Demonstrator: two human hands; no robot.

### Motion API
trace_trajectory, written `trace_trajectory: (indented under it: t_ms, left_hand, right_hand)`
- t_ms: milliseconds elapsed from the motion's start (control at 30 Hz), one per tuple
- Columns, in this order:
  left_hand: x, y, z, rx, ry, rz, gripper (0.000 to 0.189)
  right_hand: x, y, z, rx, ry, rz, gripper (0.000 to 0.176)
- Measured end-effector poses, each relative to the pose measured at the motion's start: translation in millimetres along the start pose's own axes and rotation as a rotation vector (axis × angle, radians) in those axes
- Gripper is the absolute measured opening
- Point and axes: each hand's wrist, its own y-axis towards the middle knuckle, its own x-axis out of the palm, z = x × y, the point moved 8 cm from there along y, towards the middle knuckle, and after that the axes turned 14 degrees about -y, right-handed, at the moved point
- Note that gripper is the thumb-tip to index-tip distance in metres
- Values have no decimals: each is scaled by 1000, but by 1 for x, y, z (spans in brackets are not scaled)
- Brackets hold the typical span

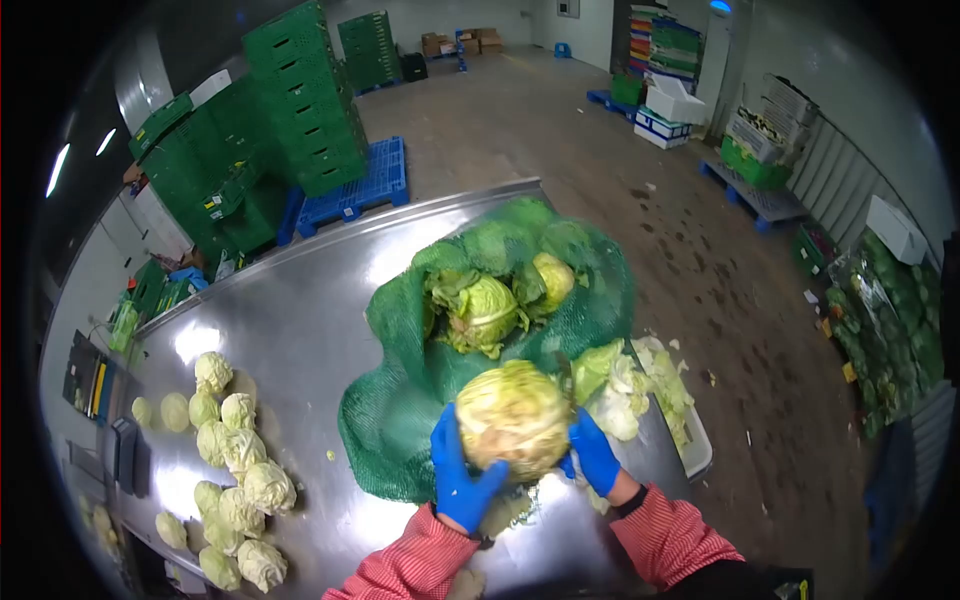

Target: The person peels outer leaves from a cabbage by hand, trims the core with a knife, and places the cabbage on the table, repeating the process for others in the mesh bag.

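A large pale green cabbage (511, 420) with a browned base is in front of me, above the steel table. My left hand (464, 475), in a blue glove, is closed around its left and lower side. At its right side is my right hand (594, 453), also blue-gloved, with its fingers curled around a knife (567, 382); the blade is blurred and points up beside the cabbage, and the handle is hidden. Just beyond, a green mesh sack (395, 380) lies open with untrimmed cabbages (480, 312) inside. Loose cut leaves (618, 395) lie to the right.
Several trimmed cabbages (240, 510) are grouped on the left of the steel table (300, 300). A white tray (700, 455) with leaves sits at the right edge. Behind the table stand stacked green crates (305, 100) and a blue pallet (365, 190). Filled net sacks (890, 320) are at far right.
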Motion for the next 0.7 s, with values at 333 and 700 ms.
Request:
trace_trajectory:
  t_ms: [333,700]
  left_hand:
    - [74,-86,-20,-84,-116,-520,113]
    - [106,-70,-70,-304,-84,-329,117]
  right_hand:
    - [-40,-160,134,555,-265,219,47]
    - [-59,-185,5,96,-999,268,29]
